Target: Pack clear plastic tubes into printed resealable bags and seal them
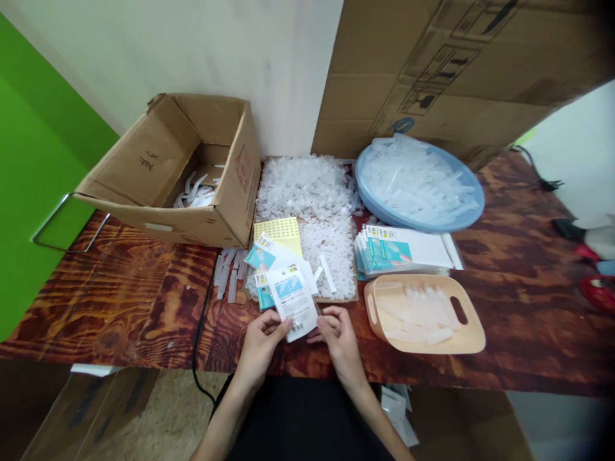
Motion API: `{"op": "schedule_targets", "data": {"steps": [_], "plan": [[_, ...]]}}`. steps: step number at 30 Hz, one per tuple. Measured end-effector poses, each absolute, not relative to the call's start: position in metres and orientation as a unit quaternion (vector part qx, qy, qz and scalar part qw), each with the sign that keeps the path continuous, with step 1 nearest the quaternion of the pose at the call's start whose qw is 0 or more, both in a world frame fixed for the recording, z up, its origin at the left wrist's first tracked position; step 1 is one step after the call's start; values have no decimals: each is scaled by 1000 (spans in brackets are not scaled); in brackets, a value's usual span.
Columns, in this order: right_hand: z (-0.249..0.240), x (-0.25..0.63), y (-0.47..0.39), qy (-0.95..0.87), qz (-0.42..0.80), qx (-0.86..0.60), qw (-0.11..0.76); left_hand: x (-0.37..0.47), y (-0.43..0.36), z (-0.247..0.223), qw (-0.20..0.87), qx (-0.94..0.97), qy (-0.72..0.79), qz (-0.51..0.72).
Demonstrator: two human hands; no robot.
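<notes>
While both hands meet near the front edge of a wood-grain tabletop (144,282), a white printed pkt. (294,298) lies between them, most of its length reaching past the fingertips, away from the wearer. The L. hand (259,339) has it pinched at the lower left, thumb on the printed face; the R. hand (339,336) has its fingers curled in at the lower right edge, though whether they're clamped on it I can't tell from here. Held low like that, prob. b/c it leaves the print uncovered and both edges within finger reach. Just beyond, overlapping blue-and-white cards (262,256) and a yellow dotted sheet (291,230) sit by loose white pcs. (334,250), likely grouped there for a short reach. To the R., a peach tray (473,330) w/ translucent strips is nearest the R. hand, a stack of pkts. (396,253) behind it and a heaped blue basin (413,221) farther back, prob. so the bulkier load stays off the work spot. At L., an open carton (192,225) holds white strips, its mouth up, presumably for easy access.
</notes>
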State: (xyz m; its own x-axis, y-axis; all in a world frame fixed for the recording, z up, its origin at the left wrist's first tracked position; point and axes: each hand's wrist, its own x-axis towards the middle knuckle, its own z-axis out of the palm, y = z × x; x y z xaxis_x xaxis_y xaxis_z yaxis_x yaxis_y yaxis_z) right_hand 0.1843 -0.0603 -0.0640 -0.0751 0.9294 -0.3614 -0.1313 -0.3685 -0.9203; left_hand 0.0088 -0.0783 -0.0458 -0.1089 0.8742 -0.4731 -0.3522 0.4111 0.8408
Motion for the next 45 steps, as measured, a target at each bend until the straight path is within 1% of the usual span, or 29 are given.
{"op": "schedule_targets", "data": {"steps": [2,5,8,15,18,20,23,25,31,34,37,39,41,43,45], "plan": [[-62,183,-57,-377,637,-520,427,12,-79,-45,635,244,551,484],[-54,182,-51,-420,646,-497,399,14,-80,-42,648,267,539,466],[-43,185,-45,-429,688,-448,377,13,-82,-37,659,262,526,470],[-29,204,-40,-310,833,-298,347,4,-85,-28,706,230,475,473],[-31,210,-40,-254,871,-262,328,4,-83,-26,734,237,436,464],[-31,211,-38,-242,874,-257,334,5,-81,-25,742,241,423,461],[-26,211,-34,-257,847,-270,380,5,-77,-26,736,247,424,466],[-20,213,-31,-283,829,-279,394,5,-74,-27,730,253,426,470],[-12,219,-34,-396,773,-368,332,4,-70,-27,730,262,434,458],[-20,216,-38,-382,772,-378,340,5,-69,-28,733,267,434,450],[-25,211,-37,-370,751,-406,368,4,-69,-29,726,277,440,449],[-22,209,-32,-391,710,-431,397,5,-68,-25,706,326,466,422],[-14,211,-27,-429,662,-463,404,7,-66,-18,671,413,496,366],[-2,225,-25,-481,610,-504,377,12,-63,-10,642,502,490,309],[10,257,-31,-543,545,-544,335,19,-60,-5,638,544,465,284]]}}
